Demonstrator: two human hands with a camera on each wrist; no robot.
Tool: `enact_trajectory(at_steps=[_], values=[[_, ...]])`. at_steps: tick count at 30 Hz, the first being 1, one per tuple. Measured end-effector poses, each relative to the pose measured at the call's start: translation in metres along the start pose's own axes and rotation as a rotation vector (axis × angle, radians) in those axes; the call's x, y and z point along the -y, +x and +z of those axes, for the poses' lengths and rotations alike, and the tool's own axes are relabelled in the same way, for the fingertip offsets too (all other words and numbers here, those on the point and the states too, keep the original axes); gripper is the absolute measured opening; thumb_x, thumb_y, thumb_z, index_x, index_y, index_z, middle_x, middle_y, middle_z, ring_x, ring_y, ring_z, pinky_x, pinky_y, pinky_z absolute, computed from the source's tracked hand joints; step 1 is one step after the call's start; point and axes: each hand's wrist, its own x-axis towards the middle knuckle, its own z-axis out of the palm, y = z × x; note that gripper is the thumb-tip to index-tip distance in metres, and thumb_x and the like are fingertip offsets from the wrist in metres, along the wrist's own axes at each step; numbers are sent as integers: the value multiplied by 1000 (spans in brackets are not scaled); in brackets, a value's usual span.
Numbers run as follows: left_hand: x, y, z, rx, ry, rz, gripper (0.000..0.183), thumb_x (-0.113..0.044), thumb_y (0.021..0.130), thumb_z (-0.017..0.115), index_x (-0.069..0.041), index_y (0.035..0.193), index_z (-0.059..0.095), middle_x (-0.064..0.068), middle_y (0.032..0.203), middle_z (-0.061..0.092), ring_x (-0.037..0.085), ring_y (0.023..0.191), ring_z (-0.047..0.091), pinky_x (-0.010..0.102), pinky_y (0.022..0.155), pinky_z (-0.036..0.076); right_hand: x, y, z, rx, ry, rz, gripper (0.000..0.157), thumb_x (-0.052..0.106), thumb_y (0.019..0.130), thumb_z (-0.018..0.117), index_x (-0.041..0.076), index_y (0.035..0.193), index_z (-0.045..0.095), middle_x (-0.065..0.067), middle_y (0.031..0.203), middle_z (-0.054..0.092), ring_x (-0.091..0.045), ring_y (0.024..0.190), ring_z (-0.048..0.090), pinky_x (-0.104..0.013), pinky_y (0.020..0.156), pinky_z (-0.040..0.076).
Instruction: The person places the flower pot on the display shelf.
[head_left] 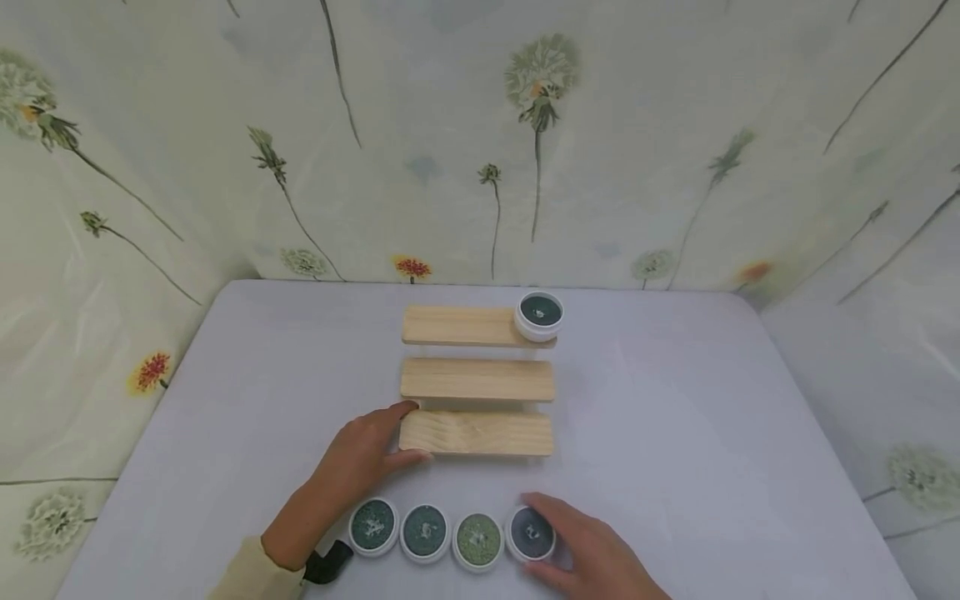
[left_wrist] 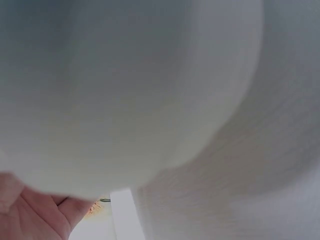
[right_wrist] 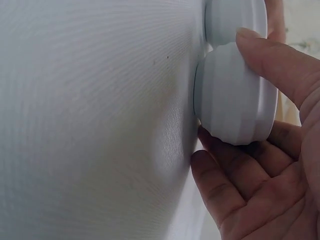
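Far left: left hand (head_left: 365, 446) gripped the left end of the front board (head_left: 480, 433), thumb before it, finger behind. On the table (head_left: 660, 417), in a row: dark-green jar (head_left: 372, 526), second green jar (head_left: 424, 532), light-green jar (head_left: 477, 541). Behind the front board lay the middle board (head_left: 477, 379) and back board (head_left: 459, 325), rear jar (head_left: 540, 315) on its right end. Row's right end: blue-grey jar (head_left: 532, 533), pinched between right hand (head_left: 596, 546) thumb and fingers.

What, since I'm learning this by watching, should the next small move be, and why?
Probably lift the row's rightmost white pot toward the back wooden board: the right hand grips it, a similar pot stands on that board, and the left hand holds the front board.
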Motion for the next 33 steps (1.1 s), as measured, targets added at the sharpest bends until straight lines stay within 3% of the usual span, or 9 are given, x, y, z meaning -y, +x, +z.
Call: enact_trajectory(at_steps=[20, 26, 33], values=[[4, 0, 2, -4, -21, 15, 70, -42, 80, 90, -10, 137, 64, 7, 125, 73, 28, 112, 70, 49, 95, 57, -2, 3, -8, 21, -15, -20, 74, 58, 90, 77, 16, 148, 58, 0, 144, 63, -25, 131, 61, -48, 107, 50], [3, 0, 1, 3, -9, -6, 71, -43, 80, 89, -10, 138, 63, 8, 126, 73, 29, 114, 70, 49, 96, 56, 7, 6, -27, -35, -58, -73, 70, 51, 90, 81, 14, 145, 59, 0, 139, 66, -21, 126, 64, -46, 103, 54], [2, 1, 1, 9, -7, -21, 71, -44, 80, 89, -11, 138, 64, 8, 126, 73, 29, 115, 69, 49, 96, 56, 24, 18, -62, -121, -135, -141, 69, 46, 88, 84, 14, 144, 58, -1, 138, 67, -21, 123, 66, -43, 100, 56]])
